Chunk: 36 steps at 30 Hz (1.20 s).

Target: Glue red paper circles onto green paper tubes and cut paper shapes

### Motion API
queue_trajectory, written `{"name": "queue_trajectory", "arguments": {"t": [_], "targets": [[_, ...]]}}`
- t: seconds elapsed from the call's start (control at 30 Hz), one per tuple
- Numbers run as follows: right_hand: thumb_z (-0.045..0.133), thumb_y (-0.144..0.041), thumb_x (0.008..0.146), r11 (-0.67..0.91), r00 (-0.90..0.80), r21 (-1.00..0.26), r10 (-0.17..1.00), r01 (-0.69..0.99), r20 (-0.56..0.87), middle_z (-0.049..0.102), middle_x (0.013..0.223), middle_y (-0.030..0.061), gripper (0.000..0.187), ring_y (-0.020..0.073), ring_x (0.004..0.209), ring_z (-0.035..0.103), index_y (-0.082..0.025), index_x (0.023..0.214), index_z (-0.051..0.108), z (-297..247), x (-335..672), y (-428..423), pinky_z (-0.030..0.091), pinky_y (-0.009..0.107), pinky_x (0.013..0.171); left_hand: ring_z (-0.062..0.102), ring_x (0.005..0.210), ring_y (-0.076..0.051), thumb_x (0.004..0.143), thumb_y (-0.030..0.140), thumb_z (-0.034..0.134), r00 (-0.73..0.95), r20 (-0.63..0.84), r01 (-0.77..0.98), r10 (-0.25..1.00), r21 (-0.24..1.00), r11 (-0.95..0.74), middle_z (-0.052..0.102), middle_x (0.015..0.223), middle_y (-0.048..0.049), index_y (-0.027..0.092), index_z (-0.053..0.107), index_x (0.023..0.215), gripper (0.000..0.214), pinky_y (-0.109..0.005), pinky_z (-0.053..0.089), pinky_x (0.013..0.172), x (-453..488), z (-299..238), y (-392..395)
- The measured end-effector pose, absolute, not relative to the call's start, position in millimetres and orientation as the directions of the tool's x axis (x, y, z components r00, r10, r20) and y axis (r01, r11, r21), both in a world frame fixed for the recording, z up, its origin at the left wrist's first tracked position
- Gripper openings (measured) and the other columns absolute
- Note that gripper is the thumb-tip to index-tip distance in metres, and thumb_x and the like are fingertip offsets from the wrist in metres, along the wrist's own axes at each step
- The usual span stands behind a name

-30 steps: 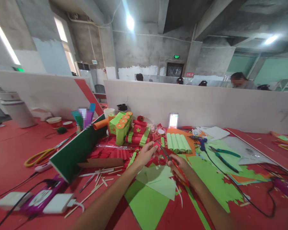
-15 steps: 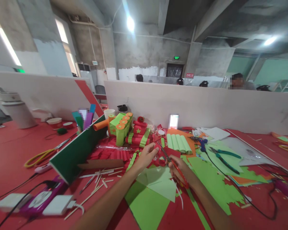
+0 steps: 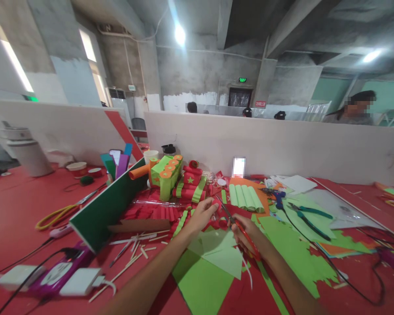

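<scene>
My right hand (image 3: pixel 243 228) is wrapped round red-handled scissors (image 3: pixel 248 242), whose blades point up and to the left. Close to the blade tips, my left hand (image 3: pixel 203 213) has its fingertips pinched together; anything between them is too small to make out against the red paper behind. Below both hands, pale green paper (image 3: pixel 221 256) lies over a brighter green sheet (image 3: pixel 205 284). Just beyond the left hand sits a red paper roll with green bands and a star (image 3: pixel 190 186).
Pale green paper tubes (image 3: pixel 246 197), green-handled pliers (image 3: pixel 311 216) and a blue glue gun (image 3: pixel 278 199) lie to the right. A green board (image 3: pixel 108 205) leans at the left, near yellow-handled scissors (image 3: pixel 57 216) and a purple power strip (image 3: pixel 57 271). A white partition (image 3: pixel 276 148) runs behind.
Both hands and the scissors keep nearly the same pose. The view has shifted slightly. Beyond the partition, a person at the right has moved further right.
</scene>
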State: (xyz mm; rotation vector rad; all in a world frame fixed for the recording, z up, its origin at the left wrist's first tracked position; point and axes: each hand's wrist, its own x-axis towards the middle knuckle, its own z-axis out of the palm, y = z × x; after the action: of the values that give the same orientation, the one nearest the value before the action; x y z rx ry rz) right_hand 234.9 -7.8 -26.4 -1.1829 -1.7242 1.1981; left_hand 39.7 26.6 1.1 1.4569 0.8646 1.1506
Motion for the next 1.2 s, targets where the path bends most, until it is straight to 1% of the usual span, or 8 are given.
{"name": "queue_trajectory", "arguments": {"t": [0.2,0.33,0.53,0.7,0.8,0.9,1.03,1.2], "targets": [[0.060,-0.069,0.079,0.140,-0.320,-0.946,0.947,0.293,0.042,0.051,0.053,-0.0057,0.050,0.0088,0.035,0.043,-0.021,0.088,0.051,-27.9,234.8,-7.9,0.034,0.018,0.032,0.052,0.055,-0.011,0.084,0.041,0.058,0.293,0.201,-0.076,0.935,0.980,-0.186,0.055,0.059,0.0044,0.018,0.055,0.077,0.024,-0.023,0.039,0.058,40.2,1.9,26.4],[0.062,-0.066,0.080,0.151,-0.297,-0.936,0.953,0.317,0.054,0.047,0.052,-0.0071,0.046,0.0075,0.033,0.040,-0.021,0.087,0.051,-27.6,235.0,-9.4,0.030,0.017,0.030,0.052,0.055,-0.011,0.084,0.039,0.058,0.293,0.211,-0.081,0.933,0.977,-0.195,0.055,0.059,0.0045,0.018,0.055,0.077,0.023,-0.023,0.039,0.058,40.3,0.8,27.9],[0.062,-0.065,0.080,0.154,-0.290,-0.925,0.956,0.348,0.050,0.048,0.055,-0.0057,0.046,0.0073,0.037,0.042,-0.020,0.087,0.054,-27.5,237.0,-8.3,0.032,0.016,0.033,0.053,0.056,-0.012,0.085,0.037,0.057,0.311,0.211,-0.043,0.927,0.977,-0.208,0.056,0.059,0.0035,0.018,0.055,0.076,0.022,-0.023,0.039,0.058,37.0,-2.8,31.9],[0.057,-0.072,0.079,0.144,-0.342,-0.920,0.940,0.363,0.012,0.048,0.052,-0.0063,0.053,0.0086,0.034,0.041,-0.020,0.092,0.055,-21.5,241.4,-9.5,0.032,0.018,0.032,0.055,0.059,-0.012,0.086,0.034,0.056,0.348,0.204,0.022,0.915,0.974,-0.225,0.057,0.060,0.0033,0.018,0.055,0.074,0.020,-0.024,0.041,0.061,31.8,-0.8,33.2],[0.052,-0.078,0.078,0.162,-0.372,-0.914,0.928,0.371,0.014,0.050,0.053,-0.0050,0.060,0.0088,0.035,0.042,-0.019,0.093,0.056,-20.3,243.6,-8.8,0.034,0.018,0.033,0.055,0.059,-0.012,0.085,0.034,0.057,0.384,0.193,0.031,0.903,0.975,-0.222,0.056,0.060,0.0039,0.018,0.054,0.073,0.021,-0.024,0.041,0.061,29.8,0.7,34.0],[0.050,-0.080,0.077,0.133,-0.383,-0.920,0.923,0.368,-0.020,0.051,0.052,-0.0049,0.064,0.0090,0.035,0.043,-0.019,0.094,0.056,-21.7,244.6,-7.5,0.034,0.018,0.033,0.056,0.059,-0.012,0.086,0.035,0.056,0.420,0.182,0.031,0.889,0.976,-0.215,0.056,0.061,0.0035,0.018,0.054,0.074,0.021,-0.024,0.040,0.060,28.6,0.2,35.5],[0.052,-0.077,0.079,0.129,-0.362,-0.923,0.932,0.363,-0.012,0.048,0.050,-0.0065,0.060,0.0080,0.033,0.040,-0.019,0.093,0.056,-23.1,244.5,-6.4,0.032,0.017,0.031,0.057,0.059,-0.013,0.086,0.039,0.056,0.439,0.186,0.031,0.879,0.975,-0.221,0.058,0.061,0.0029,0.018,0.055,0.074,0.025,-0.025,0.041,0.062,27.5,-0.7,36.5],[0.060,-0.071,0.077,0.111,-0.349,-0.916,0.936,0.385,-0.034,0.046,0.047,-0.0084,0.054,0.0072,0.030,0.038,-0.019,0.090,0.055,-21.6,245.8,-6.7,0.030,0.016,0.028,0.057,0.059,-0.013,0.085,0.040,0.058,0.442,0.182,0.035,0.878,0.975,-0.219,0.058,0.060,0.0034,0.018,0.055,0.073,0.026,-0.025,0.042,0.062,27.4,1.2,34.7]]}}
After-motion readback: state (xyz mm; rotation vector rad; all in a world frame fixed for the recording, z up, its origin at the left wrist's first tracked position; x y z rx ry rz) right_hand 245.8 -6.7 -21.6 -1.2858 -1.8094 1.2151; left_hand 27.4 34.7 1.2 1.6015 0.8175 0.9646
